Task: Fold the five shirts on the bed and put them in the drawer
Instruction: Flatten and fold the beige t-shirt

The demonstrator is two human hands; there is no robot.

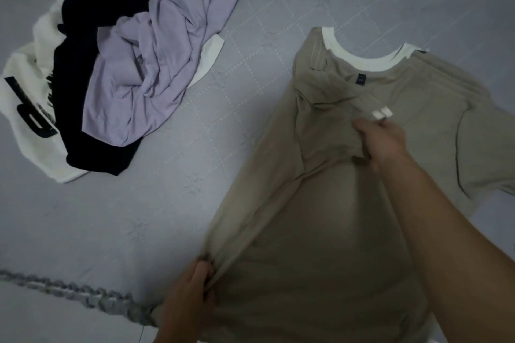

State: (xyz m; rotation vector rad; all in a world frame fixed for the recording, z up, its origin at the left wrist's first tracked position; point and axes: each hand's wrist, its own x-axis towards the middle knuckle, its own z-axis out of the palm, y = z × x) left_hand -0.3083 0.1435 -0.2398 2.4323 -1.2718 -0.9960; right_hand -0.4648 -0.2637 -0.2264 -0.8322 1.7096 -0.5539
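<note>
Hands working the beige shirt (320, 217) flat on the bed (139, 217): left hand (192, 295) pinches the hem, right hand (381, 142) grips the folded-in sleeve. Keep that edge taut and straight!

Grey quilted bed cover (250, 3) fills the view, stitched in a diamond pattern, a ruffled trim running along its near left edge. Tan shirt (320, 231) lies spread at right, white ribbed collar (362, 60) at the far end, small dark label below it. Its left side is folded in over the body; the right sleeve is still spread flat. Left hand (192, 295) pinches the folded edge near the hem. Right hand (381, 142) grips the folded sleeve at mid-chest, forearm crossing the shirt. Far left, well apart: an unfolded heap with a lavender shirt (156, 64) on top, a black shirt (92, 22) under it, a white shirt (30, 120) with black print at bottom.
</note>
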